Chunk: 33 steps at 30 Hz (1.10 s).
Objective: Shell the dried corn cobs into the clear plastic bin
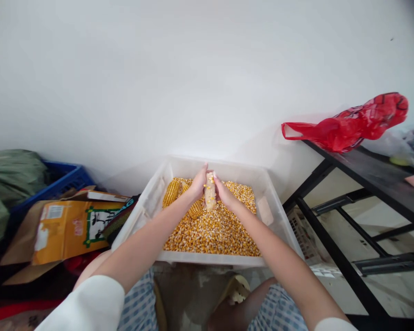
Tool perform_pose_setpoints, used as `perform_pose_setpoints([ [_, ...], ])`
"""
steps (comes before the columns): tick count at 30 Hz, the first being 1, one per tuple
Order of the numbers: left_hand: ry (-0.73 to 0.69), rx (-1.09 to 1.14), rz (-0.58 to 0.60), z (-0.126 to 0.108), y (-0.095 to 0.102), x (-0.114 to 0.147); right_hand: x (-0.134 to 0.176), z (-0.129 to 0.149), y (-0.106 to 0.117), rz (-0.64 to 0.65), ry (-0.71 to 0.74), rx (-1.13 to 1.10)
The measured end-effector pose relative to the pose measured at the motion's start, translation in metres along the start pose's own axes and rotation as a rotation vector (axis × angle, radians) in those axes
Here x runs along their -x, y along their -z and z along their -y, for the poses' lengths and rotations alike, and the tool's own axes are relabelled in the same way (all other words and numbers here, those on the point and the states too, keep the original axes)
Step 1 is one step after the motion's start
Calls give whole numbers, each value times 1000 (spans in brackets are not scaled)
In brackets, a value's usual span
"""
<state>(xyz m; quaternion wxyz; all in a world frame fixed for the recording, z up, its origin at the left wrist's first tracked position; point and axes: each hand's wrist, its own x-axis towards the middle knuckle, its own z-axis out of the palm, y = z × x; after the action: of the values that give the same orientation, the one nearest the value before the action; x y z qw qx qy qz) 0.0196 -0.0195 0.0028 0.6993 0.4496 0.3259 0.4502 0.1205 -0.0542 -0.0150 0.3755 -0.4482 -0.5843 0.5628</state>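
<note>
Between my two hands, over the middle of a white plastic tub (pixel 214 259), is a corn cob (pixel 210 192), pale and mostly stripped with a few yellow kernels left on it. My left hand (pixel 199 183) grips its left side and my right hand (pixel 224 191) presses on its right side, fingers partly hidden. Loose corn kernels (pixel 210 234) in yellow and white cover the tub's bottom. Full ears of corn lie on the kernels at the left: one ear (pixel 171 193) near the tub's wall, another (pixel 195 210) just below my left hand.
Left of the tub stand an orange cardboard box (pixel 69 227) and a blue crate (pixel 64 177) with a green bag (pixel 14 184). At the right a black metal-framed table (pixel 372 170) carries a red plastic bag (pixel 352 124). A white wall (pixel 200 78) rises behind.
</note>
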Motion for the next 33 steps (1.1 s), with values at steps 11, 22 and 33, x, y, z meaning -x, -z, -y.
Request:
perform_pose_setpoints([
  [11, -107, -121, -71, -11, 11, -6, 7, 0, 3, 262, -5, -42],
  [22, -116, -37, -12, -5, 22, -18, -3, -9, 5, 176, -51, 31],
  [33, -178, 14, -181, -5, 27, -17, -3, -22, -5, 106, 223, 378],
])
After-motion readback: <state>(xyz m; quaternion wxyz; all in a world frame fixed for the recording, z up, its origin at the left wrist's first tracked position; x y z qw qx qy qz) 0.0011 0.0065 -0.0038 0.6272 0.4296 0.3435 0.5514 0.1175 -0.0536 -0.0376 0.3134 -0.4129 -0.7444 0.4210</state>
